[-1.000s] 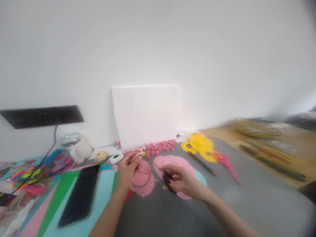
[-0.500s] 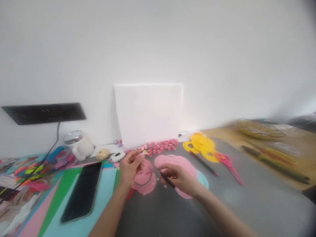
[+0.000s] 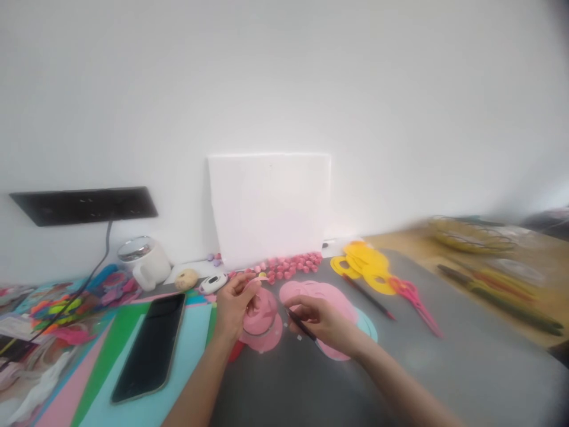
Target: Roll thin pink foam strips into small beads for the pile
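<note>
My left hand is raised a little over the grey mat, fingers pinched on a thin pink paper strip that curls out from its fingertips. Just below it lies a round pink paper piece. My right hand is closed on a slim dark stick-like tool whose tip points left, toward my left hand. Under my right hand lie pink paper cut-outs on a pale blue disc.
A black phone lies on coloured sheets at the left. Small pink rolled pieces line the foot of a white board. Yellow cut-outs, pink scissors, a white mug and a wire basket stand around.
My right hand has shifted slightly and turned the dark tool so it now shows as a thin rod. My left hand keeps its pinch on the strip. The view has drifted a little.
</note>
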Available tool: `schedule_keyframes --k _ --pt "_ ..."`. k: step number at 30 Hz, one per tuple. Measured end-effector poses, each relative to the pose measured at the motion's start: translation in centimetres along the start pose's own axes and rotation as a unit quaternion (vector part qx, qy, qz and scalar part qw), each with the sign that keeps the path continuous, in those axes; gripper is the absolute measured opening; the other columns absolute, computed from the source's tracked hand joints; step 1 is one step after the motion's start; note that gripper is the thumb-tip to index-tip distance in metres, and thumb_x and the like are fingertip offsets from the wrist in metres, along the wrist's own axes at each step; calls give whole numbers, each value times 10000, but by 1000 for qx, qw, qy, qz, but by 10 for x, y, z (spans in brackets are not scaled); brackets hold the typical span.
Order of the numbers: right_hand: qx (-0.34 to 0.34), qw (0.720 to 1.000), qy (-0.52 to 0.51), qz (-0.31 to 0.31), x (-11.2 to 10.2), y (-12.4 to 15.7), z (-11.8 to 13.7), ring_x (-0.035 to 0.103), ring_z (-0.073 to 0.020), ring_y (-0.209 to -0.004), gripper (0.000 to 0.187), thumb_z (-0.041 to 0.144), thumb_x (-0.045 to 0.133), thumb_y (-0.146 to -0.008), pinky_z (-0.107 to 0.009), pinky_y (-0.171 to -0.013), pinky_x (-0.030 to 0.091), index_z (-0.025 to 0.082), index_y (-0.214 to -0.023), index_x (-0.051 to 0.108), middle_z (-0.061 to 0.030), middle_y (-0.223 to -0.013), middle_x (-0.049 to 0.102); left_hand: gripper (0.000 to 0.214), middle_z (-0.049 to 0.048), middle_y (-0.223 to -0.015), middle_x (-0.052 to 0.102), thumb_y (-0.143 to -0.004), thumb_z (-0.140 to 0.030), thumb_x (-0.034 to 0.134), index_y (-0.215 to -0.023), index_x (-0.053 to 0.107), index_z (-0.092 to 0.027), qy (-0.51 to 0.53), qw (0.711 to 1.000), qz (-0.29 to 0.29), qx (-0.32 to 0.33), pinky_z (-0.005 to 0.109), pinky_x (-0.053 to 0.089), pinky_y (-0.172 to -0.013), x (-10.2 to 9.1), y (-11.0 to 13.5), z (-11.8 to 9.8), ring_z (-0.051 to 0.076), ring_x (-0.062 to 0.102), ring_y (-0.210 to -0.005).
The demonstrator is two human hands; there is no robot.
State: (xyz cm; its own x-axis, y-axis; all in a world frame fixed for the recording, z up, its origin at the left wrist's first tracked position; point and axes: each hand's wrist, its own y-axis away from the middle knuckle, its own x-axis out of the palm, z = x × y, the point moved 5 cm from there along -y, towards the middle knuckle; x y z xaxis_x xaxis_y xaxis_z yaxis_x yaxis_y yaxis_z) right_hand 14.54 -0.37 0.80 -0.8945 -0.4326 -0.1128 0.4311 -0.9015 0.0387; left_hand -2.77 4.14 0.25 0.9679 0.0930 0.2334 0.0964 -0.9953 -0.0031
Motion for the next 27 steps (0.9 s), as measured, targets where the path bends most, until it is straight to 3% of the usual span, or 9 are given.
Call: schedule_keyframes --k 17,20,23,27 --pt "21 1000 -9 -7 -8 1 -14 458 -99 -522 226 193 528 -718 -237 -549 367 186 -939 572 41 -577 563 376 -44 -373 555 -586 -324 754 -864 623 -106 -2 1000 -9 -5 146 283 -304 0 1 0 53 410 -301" --pt "40 991 125 -29 -18 8 -20 525 -126 -570 277 154 548 -676 -232 -554 379 190 -950 575 17 -631 613 371 -47 -378 553 -585 -326 758 -858 626 -113 6 1000 -9 -12 145 274 -302 0 1 0 52 408 -305" --pt "49 943 327 -43 -23 18 -19 568 -154 -672 373 96 565 -621 -226 -582 373 200 -978 595 -20 -763 653 364 -50 -374 543 -576 -345 767 -830 632 -123 24 999 7 -27 145 262 -299 1 0 3 52 404 -307" --pt "27 884 464 50 -9 26 -6 582 -193 -764 334 95 617 -583 -228 -597 359 196 -901 644 -54 -861 663 324 -52 -363 519 -580 -370 766 -750 635 -127 39 997 50 -51 138 255 -297 3 -1 7 42 383 -297"
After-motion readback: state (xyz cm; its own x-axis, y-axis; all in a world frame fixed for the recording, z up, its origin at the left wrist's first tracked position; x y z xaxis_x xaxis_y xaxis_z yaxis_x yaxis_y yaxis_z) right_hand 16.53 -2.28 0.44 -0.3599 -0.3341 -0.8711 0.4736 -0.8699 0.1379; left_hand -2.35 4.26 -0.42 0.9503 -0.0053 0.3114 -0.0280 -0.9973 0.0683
